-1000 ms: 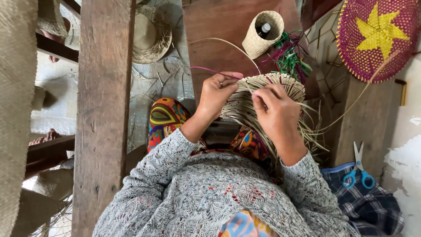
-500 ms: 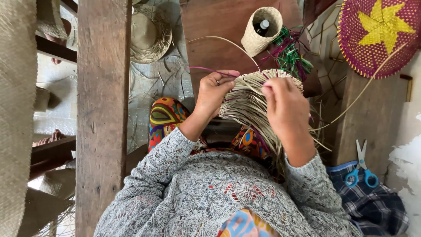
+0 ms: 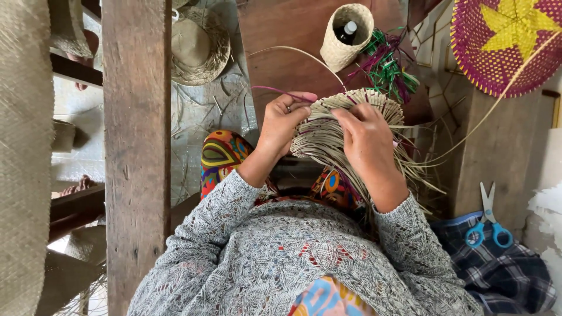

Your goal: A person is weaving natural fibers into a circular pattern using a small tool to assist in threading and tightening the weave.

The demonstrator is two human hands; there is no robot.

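A half-woven piece of pale straw (image 3: 319,137) with purple strands rests above my lap, its loose strips fanning down and to the right. My left hand (image 3: 285,121) grips its left edge, with a ring on one finger and a purple strip sticking out past the thumb. My right hand (image 3: 366,138) lies on the right part of the weave, its fingers pinching strips near the rim. A long pale strip arcs up from the piece toward the upper left.
A small woven holder with a dark bottle (image 3: 345,34) lies on a brown board (image 3: 287,41), beside green and purple strips (image 3: 387,67). A purple tray with a yellow star (image 3: 506,44) is top right. Blue-handled scissors (image 3: 489,225) lie on plaid cloth. A wooden post (image 3: 136,146) stands left, with a straw hat (image 3: 198,47) beyond.
My right hand has slid down and back onto the weave, and the loose strips have shifted right. My left hand keeps its grip on the same edge.
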